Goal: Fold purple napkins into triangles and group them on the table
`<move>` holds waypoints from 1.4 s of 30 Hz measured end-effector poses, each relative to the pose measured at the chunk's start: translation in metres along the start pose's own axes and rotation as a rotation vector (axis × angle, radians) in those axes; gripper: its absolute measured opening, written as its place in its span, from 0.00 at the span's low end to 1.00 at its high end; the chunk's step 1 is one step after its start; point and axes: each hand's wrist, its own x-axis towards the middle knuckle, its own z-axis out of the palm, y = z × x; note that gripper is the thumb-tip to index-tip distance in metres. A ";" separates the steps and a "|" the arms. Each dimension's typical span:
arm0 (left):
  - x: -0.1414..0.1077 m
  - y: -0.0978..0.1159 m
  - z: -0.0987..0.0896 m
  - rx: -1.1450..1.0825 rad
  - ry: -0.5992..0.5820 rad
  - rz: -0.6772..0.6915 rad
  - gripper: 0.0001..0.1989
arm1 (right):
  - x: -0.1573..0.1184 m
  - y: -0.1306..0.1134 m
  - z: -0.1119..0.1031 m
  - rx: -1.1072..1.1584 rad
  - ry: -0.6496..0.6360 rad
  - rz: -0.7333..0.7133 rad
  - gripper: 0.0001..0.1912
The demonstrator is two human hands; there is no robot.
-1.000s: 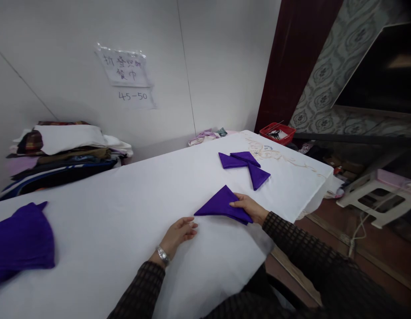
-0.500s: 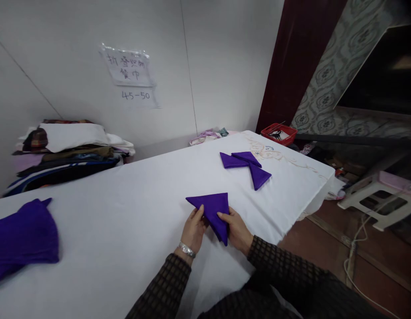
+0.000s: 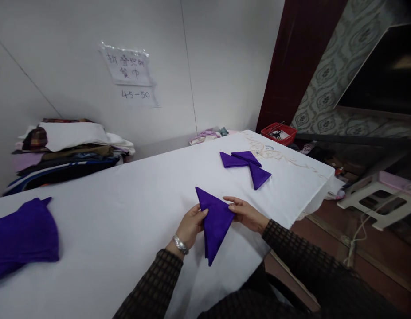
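Note:
A purple cloth napkin (image 3: 216,221), folded into a triangle, is held up between my two hands over the white table. My left hand (image 3: 191,225) pinches its left edge, thumb in front and fingers behind. At the right corner, my right hand (image 3: 247,213) grips it between thumb and fingers, with the index finger stretched out above. Beyond them lie several folded purple napkins (image 3: 260,175), overlapping on the tablecloth. Unfolded purple cloth (image 3: 25,237) lies at the left edge of the view.
The table has a white cloth (image 3: 125,230). A pile of clothes (image 3: 75,150) stands against the wall at the far left. A red basket (image 3: 279,134) sits beyond the far right end. On the floor at right is a stool (image 3: 381,195), with a cable (image 3: 353,248) nearby.
The triangular napkin has been turned, so one point now faces up-left and another down. My right hand has shifted right and up to its right corner; my left hand has moved slightly left.

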 end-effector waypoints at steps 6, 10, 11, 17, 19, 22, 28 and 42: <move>0.019 -0.007 0.015 0.040 -0.076 -0.073 0.27 | 0.009 -0.015 -0.008 -0.155 -0.138 0.067 0.29; 0.032 -0.010 0.016 0.053 -0.067 -0.090 0.30 | 0.017 -0.025 -0.026 -0.140 -0.065 0.057 0.26; 0.034 -0.012 0.015 0.059 -0.055 -0.102 0.31 | 0.019 -0.029 -0.034 -0.130 -0.033 0.047 0.25; 0.038 -0.030 -0.002 0.114 0.070 -0.166 0.21 | 0.047 -0.062 -0.088 -0.034 0.392 -0.065 0.15; 0.039 -0.036 -0.005 0.120 0.089 -0.154 0.18 | 0.062 -0.067 -0.101 -0.015 0.519 -0.086 0.13; 0.039 -0.041 -0.006 0.120 0.077 -0.131 0.15 | 0.084 -0.063 -0.112 -0.007 0.638 -0.072 0.12; 0.036 -0.042 -0.009 0.085 0.061 -0.105 0.13 | 0.107 -0.051 -0.118 0.015 0.798 -0.057 0.15; 0.038 -0.046 -0.012 0.098 0.073 -0.093 0.12 | 0.137 -0.035 -0.125 -0.032 0.968 -0.081 0.16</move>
